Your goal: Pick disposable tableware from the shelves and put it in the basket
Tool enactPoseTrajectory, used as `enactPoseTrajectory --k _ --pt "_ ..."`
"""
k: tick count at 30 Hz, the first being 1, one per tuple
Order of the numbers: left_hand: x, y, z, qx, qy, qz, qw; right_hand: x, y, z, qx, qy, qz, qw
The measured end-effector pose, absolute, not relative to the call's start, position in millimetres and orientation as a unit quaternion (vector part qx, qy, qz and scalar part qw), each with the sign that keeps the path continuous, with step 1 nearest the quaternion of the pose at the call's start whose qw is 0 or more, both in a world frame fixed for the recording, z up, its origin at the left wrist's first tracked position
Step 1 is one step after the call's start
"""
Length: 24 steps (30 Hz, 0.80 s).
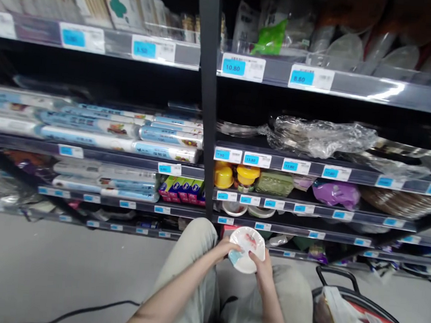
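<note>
Between my knees I hold a small white round dish [246, 260], which has a red print and a light blue patch on its face. My left hand [226, 249] grips its left edge, the thumb lying over the front. On the opposite edge, my right hand [263, 265] is closed with its thumb pressed on the face. The fingers behind the dish are hidden. Just beyond it, on a low shelf, sit similar white bowls [234, 209].
Shelves with price tags [243, 68] rise in front, split by a dark upright post [206, 92]. Rolled bags [119, 142] lie left, yellow-lidded containers [247, 175] right. A filled black basket [354, 294] stands on the floor at right. A black cord [94, 309] runs across the floor at left.
</note>
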<state>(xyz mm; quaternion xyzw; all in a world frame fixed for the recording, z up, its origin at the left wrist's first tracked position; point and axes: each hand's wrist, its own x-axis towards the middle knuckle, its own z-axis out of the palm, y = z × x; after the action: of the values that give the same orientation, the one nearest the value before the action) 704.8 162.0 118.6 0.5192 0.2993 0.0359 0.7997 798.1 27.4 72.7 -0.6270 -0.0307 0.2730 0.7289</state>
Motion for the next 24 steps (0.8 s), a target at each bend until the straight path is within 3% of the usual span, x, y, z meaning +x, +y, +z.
enactPoseTrajectory --k 24 --pt "701 166 125 0.481 0.342 0.023 0.807 785 33 98 -0.634 -0.029 0.262 0.727"
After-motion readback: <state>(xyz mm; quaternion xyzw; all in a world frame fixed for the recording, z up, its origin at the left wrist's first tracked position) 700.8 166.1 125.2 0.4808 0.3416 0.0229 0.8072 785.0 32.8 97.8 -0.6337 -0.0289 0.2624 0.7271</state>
